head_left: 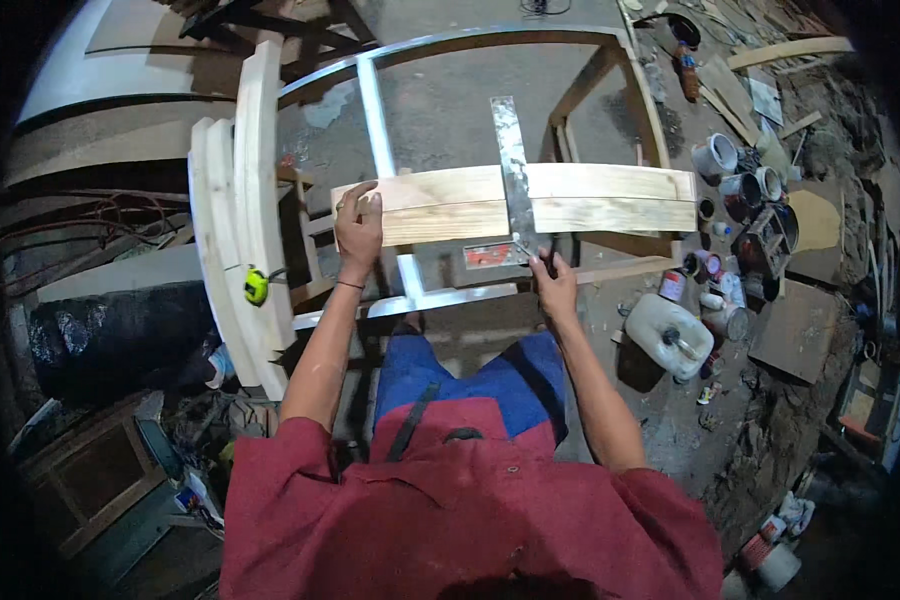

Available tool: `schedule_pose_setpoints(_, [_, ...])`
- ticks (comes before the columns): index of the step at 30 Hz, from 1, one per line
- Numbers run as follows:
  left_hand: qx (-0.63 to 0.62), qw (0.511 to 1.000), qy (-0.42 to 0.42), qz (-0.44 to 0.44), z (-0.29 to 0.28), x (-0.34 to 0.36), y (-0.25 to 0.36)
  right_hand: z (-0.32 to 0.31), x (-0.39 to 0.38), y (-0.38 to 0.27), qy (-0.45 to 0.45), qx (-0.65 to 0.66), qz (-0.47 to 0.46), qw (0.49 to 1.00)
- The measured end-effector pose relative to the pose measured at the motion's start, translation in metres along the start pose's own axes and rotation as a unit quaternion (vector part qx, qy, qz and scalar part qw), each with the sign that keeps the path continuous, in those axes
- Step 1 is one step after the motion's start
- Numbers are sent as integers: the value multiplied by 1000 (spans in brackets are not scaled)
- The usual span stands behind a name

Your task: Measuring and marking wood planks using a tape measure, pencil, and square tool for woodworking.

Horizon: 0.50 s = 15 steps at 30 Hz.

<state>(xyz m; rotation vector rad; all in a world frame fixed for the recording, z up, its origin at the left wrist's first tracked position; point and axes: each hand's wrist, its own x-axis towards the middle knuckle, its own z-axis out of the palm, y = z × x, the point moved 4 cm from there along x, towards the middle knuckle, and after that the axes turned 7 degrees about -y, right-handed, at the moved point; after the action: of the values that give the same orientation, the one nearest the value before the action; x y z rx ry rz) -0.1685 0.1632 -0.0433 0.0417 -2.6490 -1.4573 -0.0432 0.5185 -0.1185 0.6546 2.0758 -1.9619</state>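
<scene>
Two pale wooden boards (430,205) lie edge to edge across a frame in front of me. My left hand (360,228) is closed around their left end, thumb on top. Across the boards, a little right of their middle, rests the worn metal blade of a carpenter's square (508,140). Its short arm (485,256) sits along the near edge and has reddish patches. By the corner of the square, my right hand (553,283) pinches a thin, pencil-like stick (523,249). The fingers partly hide that stick.
The frame (372,115) under the boards has bright metallic-looking bars. Long timber pieces (255,190) stand at left, with a yellow-green tape measure (256,286) on them. On the floor at right are a white jerrycan (668,336), several tins and a wooden panel (798,330).
</scene>
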Motion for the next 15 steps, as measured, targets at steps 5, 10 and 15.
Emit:
schedule_pose_setpoints(5, [67, 996, -56, 14, -94, 24, -75, 182, -37, 14, -41, 34, 25, 998])
schedule_pose_setpoints(10, [77, 986, -139, 54, -115, 48, -91, 288, -62, 23, -24, 39, 35, 998])
schedule_pose_setpoints(15, [30, 978, -204, 42, -116, 58, -103, 336, -60, 18, 16, 53, 22, 998])
